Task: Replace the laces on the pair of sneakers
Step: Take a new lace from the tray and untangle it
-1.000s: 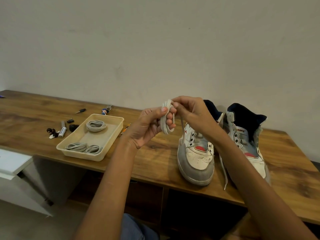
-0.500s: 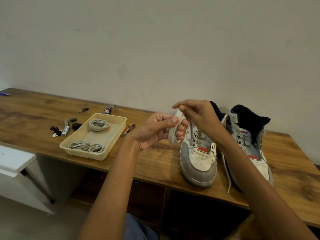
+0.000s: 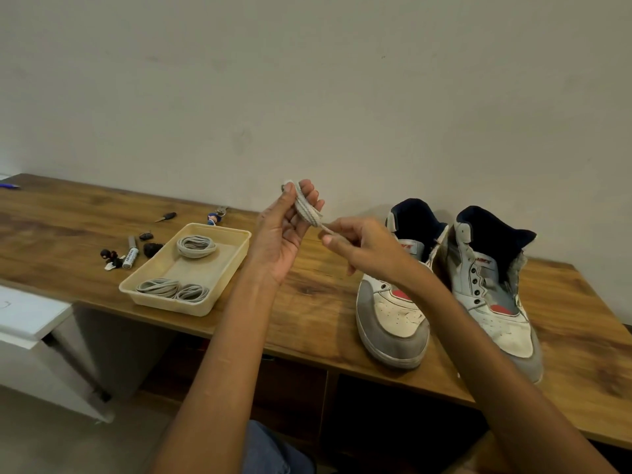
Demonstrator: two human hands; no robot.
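Observation:
Two white, grey and red high-top sneakers stand on the wooden table, the left sneaker (image 3: 393, 313) and the right sneaker (image 3: 492, 292), both with bare eyelets. My left hand (image 3: 290, 230) is raised left of them and holds a coiled whitish lace (image 3: 307, 210) wound round its fingers, thumb pressed on top. My right hand (image 3: 359, 248) pinches the loose end of that lace just below the coil, in front of the left sneaker's collar.
A beige tray (image 3: 236, 258) on the left holds three coiled grey laces (image 3: 195, 246). Small items lie beyond it: a marker (image 3: 130, 256), dark bits, a small tool (image 3: 166, 217). A white cabinet (image 3: 30, 319) stands low at the left.
Both hands have moved left, away from the left sneaker, and my left hand has risen. My right hand now sits lower, pinching the lace end instead of the top of the coil.

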